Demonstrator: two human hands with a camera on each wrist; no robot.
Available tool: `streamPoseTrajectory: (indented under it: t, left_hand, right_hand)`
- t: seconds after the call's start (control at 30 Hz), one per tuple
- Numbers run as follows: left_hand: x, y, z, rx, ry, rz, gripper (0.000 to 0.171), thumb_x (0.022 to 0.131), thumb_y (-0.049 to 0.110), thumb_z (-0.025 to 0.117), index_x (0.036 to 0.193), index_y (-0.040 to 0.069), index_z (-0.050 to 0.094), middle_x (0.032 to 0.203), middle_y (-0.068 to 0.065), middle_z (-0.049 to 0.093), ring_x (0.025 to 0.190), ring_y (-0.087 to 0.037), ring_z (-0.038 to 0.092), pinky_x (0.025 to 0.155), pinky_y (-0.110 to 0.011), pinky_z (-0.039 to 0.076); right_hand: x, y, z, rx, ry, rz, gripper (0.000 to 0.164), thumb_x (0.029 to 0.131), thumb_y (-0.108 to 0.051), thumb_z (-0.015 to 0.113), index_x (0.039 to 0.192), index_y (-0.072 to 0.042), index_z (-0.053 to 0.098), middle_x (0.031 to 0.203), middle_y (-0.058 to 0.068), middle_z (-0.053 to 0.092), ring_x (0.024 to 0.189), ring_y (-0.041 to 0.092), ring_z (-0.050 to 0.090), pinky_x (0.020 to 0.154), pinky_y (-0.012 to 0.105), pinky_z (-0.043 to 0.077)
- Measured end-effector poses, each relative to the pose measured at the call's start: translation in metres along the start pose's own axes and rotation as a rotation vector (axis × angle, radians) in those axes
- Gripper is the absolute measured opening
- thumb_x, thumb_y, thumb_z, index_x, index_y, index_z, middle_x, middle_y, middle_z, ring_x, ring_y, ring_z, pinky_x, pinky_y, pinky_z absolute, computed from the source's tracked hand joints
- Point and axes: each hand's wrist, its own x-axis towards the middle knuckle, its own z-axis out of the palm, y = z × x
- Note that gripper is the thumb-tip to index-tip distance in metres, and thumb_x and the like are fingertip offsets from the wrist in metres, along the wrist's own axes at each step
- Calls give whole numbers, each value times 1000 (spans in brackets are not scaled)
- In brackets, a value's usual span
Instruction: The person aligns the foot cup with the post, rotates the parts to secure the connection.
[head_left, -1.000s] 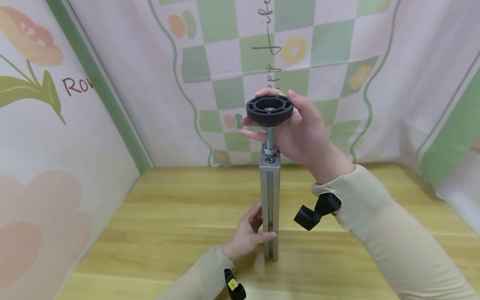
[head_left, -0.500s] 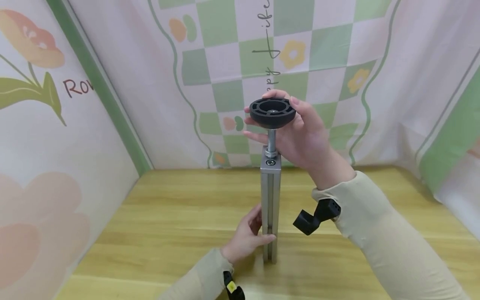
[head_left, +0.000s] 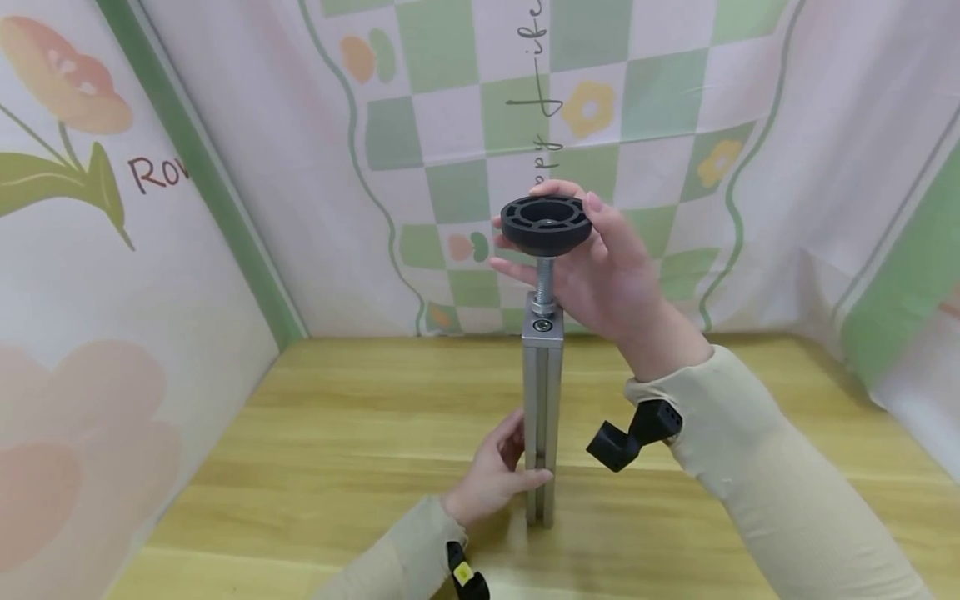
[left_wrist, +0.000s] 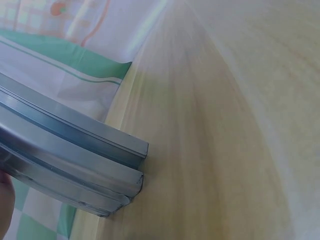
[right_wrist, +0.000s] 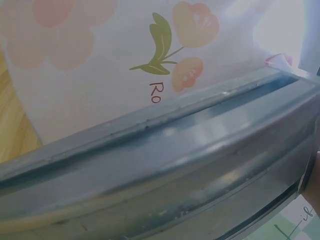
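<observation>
An aluminium profile (head_left: 542,400) stands upright over the wooden table, its slotted sides also filling much of the right wrist view. On its top end plate, a threaded rod with a nut carries a round black leveling foot (head_left: 546,227), pad facing up. My right hand (head_left: 607,267) holds the foot's rim, thumb on the near right edge and fingers behind it. Low on the profile, my left hand (head_left: 491,471) grips it with the thumb across the front; its other fingers are mostly hidden behind. The left wrist view shows the profile's lower end (left_wrist: 120,185) close to the tabletop.
The wooden table (head_left: 337,433) reaches back to a curtain (head_left: 442,125) with green checks and flowers. A printed panel (head_left: 112,333) borders it at the left. Black wrist camera mounts (head_left: 633,433) stick out from both sleeves.
The black foot and the profile's top have shifted slightly right and down in view, the right hand moving with them. The left hand keeps its place.
</observation>
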Motion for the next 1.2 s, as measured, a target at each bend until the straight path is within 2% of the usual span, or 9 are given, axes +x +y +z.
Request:
streamPoseTrajectory:
  t: [0.13,0.33,0.57,0.7,0.8,0.87,0.97,1.07,1.2]
  left_hand:
    - [0,1,0,21,10,-11,73,80,-5,67,145,9,35,113,-3,51,99,-8,49,93,-22,42]
    - [2,3,0,33,14,-12,74,80,-9,65,145,5,33,117,-21,50,102,-8,51,98,-23,41]
    - [0,2,1,16,11,-56,76,79,-7,66,145,9,33,115,-5,50,102,-8,50,96,-22,42]
    - [0,1,1,16,9,-35,76,79,-5,67,145,8,33,118,-6,50,102,-9,50,96,-23,42]
    - [0,1,0,14,6,-29,76,80,-4,67,146,8,32,118,-6,50,102,-9,50,95,-23,42]
    - [0,2,0,16,5,-32,77,80,-4,67,147,9,31,119,-3,50,103,-8,50,95,-22,43]
    - [0,2,-1,18,4,-31,77,80,-4,67,147,10,31,118,-1,50,101,-9,50,94,-23,43]
    - [0,2,0,24,2,-26,76,80,-3,68,147,10,32,116,-1,50,100,-9,50,93,-22,43]
    - [-1,1,0,27,0,-23,76,81,-1,68,147,11,32,116,-4,50,99,-9,50,92,-22,43]
  right_hand:
    - [1,1,-3,33,-50,-15,33,90,-33,61,113,-10,53,114,14,56,100,23,60,101,47,43]
    - [1,2,-5,57,-68,-47,32,91,-31,61,113,-9,54,114,15,61,102,27,62,101,42,44]
    - [-1,1,3,112,39,-39,37,83,-21,72,109,-13,47,118,19,55,106,29,59,100,37,46]
    - [0,-3,7,67,123,-53,46,76,-14,78,103,-14,40,120,23,52,102,33,61,97,36,48]
    - [0,-6,7,33,139,-60,47,76,-11,78,100,-14,38,122,24,51,103,34,60,98,36,48]
    - [0,-7,7,25,113,-59,40,81,-10,72,100,-13,38,124,24,49,107,34,58,100,37,45]
    - [-3,-9,3,76,30,-60,22,86,-7,53,103,-10,38,126,25,47,112,34,54,105,38,39]
    - [-5,-10,-2,159,-49,-55,22,83,-4,41,105,-6,39,128,27,45,116,35,49,106,41,35]
    - [-8,-10,-5,173,-68,-55,21,86,-2,38,106,-6,41,128,26,47,117,34,49,104,38,37]
